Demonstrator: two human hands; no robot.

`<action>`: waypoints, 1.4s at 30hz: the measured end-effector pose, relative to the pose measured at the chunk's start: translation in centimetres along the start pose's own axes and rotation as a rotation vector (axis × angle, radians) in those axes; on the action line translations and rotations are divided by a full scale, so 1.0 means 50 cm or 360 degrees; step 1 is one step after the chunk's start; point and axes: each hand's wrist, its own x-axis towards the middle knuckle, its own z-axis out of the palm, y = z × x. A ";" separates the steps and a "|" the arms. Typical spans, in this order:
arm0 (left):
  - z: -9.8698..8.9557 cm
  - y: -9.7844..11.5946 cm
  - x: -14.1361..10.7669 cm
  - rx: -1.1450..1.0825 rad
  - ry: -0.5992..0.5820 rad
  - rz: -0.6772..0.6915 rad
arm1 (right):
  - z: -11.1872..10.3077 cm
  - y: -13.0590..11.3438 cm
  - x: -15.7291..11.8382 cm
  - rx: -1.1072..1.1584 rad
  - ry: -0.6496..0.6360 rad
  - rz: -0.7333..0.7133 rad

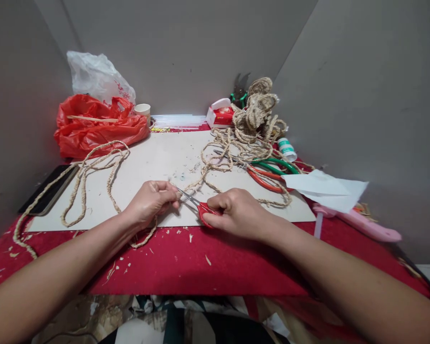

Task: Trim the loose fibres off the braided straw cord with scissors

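Observation:
My right hand (pixel 232 212) is wrapped round the red handles of small scissors (pixel 205 215). Their metal blades point left and reach the fingertips of my left hand (pixel 155 200). That left hand is closed in a pinch on a braided straw rope (pixel 149 239), part of which hangs below it. More of the rope loops over the left side of the white board (pixel 172 153). Whether the scissor blades are parted around the rope is too small to tell.
A red plastic bag (pixel 96 136), a paper cup (pixel 143 111) and a dark phone (pixel 48 191) lie left. Rope coils (pixel 256 112), green-handled pliers (pixel 275 165), orange-handled scissors (pixel 261 179), white paper (pixel 326 188) and a pink glue gun (pixel 369 224) lie right. Grey panels surround the red-covered table (pixel 200 267).

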 end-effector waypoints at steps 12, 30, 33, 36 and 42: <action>-0.004 0.002 0.001 -0.0191 -0.0302 0.0025 | 0.006 0.005 0.024 0.1741 0.0053 0.0473; 0.007 -0.004 -0.010 -0.0178 -0.0580 -0.0025 | 0.024 -0.005 0.033 0.2461 0.0221 0.0301; 0.007 -0.006 -0.009 -0.0140 -0.0503 0.0014 | 0.022 -0.004 0.034 0.2355 0.0208 0.0283; 0.004 -0.005 -0.007 -0.0126 -0.0359 0.0094 | 0.008 -0.003 0.031 0.2128 0.0233 0.0318; -0.002 0.004 -0.001 -0.0178 -0.0032 0.0207 | -0.018 0.004 0.013 0.1337 0.0136 0.0339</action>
